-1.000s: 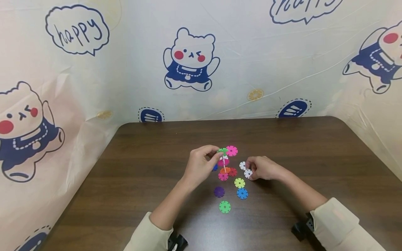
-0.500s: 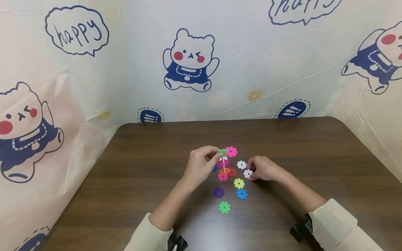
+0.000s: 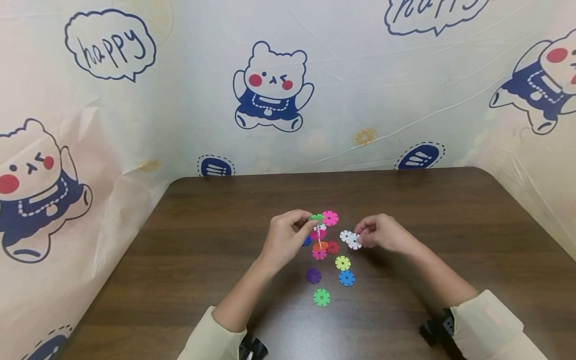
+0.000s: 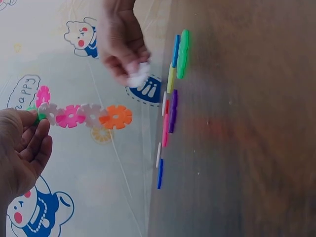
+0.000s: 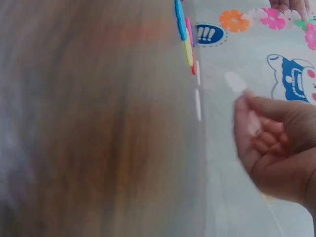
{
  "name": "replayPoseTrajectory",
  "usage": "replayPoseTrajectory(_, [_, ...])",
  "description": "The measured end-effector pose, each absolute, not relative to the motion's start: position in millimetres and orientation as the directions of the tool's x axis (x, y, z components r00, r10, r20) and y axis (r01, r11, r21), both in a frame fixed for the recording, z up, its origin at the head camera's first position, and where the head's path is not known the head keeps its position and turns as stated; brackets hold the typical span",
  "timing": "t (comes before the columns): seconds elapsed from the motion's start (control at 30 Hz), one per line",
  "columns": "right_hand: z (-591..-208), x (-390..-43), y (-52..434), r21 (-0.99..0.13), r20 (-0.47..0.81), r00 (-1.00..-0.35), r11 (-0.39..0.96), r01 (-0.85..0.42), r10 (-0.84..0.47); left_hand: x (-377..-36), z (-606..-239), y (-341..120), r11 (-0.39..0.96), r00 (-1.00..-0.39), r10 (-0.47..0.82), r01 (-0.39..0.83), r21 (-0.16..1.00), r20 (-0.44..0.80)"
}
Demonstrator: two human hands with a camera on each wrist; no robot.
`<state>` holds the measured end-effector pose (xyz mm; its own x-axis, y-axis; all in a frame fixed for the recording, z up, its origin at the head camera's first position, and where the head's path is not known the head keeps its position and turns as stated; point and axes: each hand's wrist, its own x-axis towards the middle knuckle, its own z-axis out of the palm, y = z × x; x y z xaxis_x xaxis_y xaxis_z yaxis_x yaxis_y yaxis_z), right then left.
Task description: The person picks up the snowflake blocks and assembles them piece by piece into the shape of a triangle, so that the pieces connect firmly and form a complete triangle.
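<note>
My left hand (image 3: 283, 235) pinches the green interlocking disc (image 3: 317, 218) at the top of a chain of notched plastic discs. Below the green one, white, pink (image 4: 70, 116), white and orange (image 4: 118, 117) discs follow in a row, and another pink disc (image 3: 330, 218) sticks out sideways from the green one. The chain hangs above the table, as the left wrist view shows. To its right, my right hand (image 3: 387, 233) pinches a white notched disc (image 4: 139, 75) between thumb and fingertips, off the table; it is blurred in both wrist views.
Loose discs lie flat on the brown table (image 3: 216, 225): a white one (image 3: 345, 236), red (image 3: 333, 247), pink (image 3: 319, 253), yellow (image 3: 343, 263), light blue (image 3: 347, 278), purple (image 3: 313, 275), green (image 3: 321, 297) and a dark blue one (image 3: 307, 241) partly behind the chain. A printed curtain (image 3: 193, 100) stands behind.
My right hand has lifted the white disc off the table and moved slightly away from me, so it now overlaps the other white disc in the head view. My left hand holds nearly still.
</note>
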<state>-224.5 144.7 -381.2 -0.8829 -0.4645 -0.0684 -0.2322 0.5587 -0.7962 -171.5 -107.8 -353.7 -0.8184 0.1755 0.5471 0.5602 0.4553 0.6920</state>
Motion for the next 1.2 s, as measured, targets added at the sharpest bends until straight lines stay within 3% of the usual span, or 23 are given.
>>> replayPoseTrajectory(0.2, [-360, -213, 143, -0.837, 0.150, -0.928, 0.455, -0.302, -0.340, -173, -353, -108, 0.458, -0.815, 0.184, 0.565, 0.686, 0.549])
replayPoseTrajectory(0.43, [-345, -202, 138, -0.872, 0.252, -0.932, 0.357, -0.336, -0.261, -174, -353, -108, 0.448, -0.809, 0.195, 0.577, 0.683, 0.555])
replayPoseTrajectory(0.97, [-348, -192, 129, -0.872, 0.283, -0.915, 0.320, -0.370, -0.287, -170, -356, -105, 0.444, -0.784, 0.264, 0.616, 0.651, 0.562])
replayPoseTrajectory(1.2, [-347, -191, 125, -0.870, 0.302, -0.914, 0.315, -0.380, -0.269, -169, -357, -105, 0.428, -0.727, 0.241, 0.674, 0.602, 0.643])
